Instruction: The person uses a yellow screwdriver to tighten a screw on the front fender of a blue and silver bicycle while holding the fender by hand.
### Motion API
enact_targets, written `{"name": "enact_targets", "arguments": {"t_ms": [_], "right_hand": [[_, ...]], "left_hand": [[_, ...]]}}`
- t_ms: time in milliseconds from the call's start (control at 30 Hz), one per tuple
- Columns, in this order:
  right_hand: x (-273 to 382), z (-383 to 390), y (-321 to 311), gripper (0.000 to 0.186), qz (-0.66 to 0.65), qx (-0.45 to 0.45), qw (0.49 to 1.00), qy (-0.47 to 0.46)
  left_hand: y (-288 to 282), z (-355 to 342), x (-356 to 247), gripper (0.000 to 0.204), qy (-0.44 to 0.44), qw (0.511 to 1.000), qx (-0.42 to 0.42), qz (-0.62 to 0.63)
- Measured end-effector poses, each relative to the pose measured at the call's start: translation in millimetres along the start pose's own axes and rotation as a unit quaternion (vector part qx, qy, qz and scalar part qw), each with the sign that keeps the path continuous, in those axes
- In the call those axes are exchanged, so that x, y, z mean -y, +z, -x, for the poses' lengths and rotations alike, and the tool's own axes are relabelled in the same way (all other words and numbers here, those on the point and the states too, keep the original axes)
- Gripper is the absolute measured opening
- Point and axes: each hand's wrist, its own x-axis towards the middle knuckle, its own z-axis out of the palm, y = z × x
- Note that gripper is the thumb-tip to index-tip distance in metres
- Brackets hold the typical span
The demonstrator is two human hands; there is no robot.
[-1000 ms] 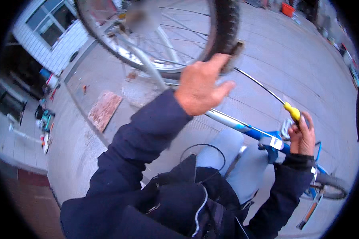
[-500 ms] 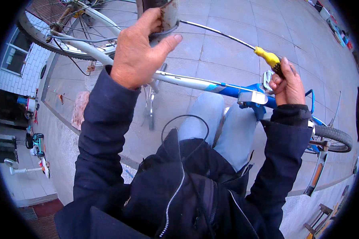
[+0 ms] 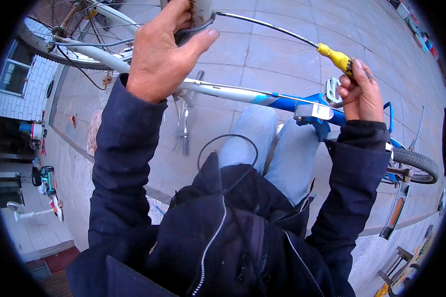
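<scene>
Left hand is closed around a pale, worn part of the bike at the top of the view, thumb stretched across a dark cable there. My right hand is closed on the yellow handle of a screwdriver, and its long thin shaft runs up and left to that same pale part.

Going from big to small: the bike frame, white turning to blue, lies across in front of my knees, and it seems to stand upside down, with one wheel at upper left and the other tyre at the right. A pedal sits just beside my right hand.

I judge the work is in the middle: the tool tip is at the part, but the tip itself is hidden behind my left hand, so I cannot tell what is already loosened or fixed.

Around me is grey paving. A small children's bike stands well apart at the left, near a white-tiled wall. Nothing blocks the hands; only the loose cable near my jacket hangs close.
</scene>
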Motion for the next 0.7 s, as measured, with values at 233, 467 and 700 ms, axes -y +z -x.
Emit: {"name": "enact_targets", "arguments": {"t_ms": [233, 467, 700], "right_hand": [[0.0, 0.5, 6.3, 0.050, -0.002, -0.033, 0.999, 0.026], [-1.7, 1.1, 1.5, 0.045, -0.009, 0.012, 1.000, -0.016], [-3.0, -1.5, -2.9, 0.049, 0.016, 0.010, 1.000, 0.011]], "left_hand": [[-1.5, -0.9, 1.2, 0.044, 0.007, 1.000, 0.001, -0.018], [0.3, -1.1, -1.8, 0.040, -0.001, 0.999, 0.005, 0.032], [0.3, 0.2, -0.1, 0.040, 0.006, 1.000, -0.004, 0.016]]}}
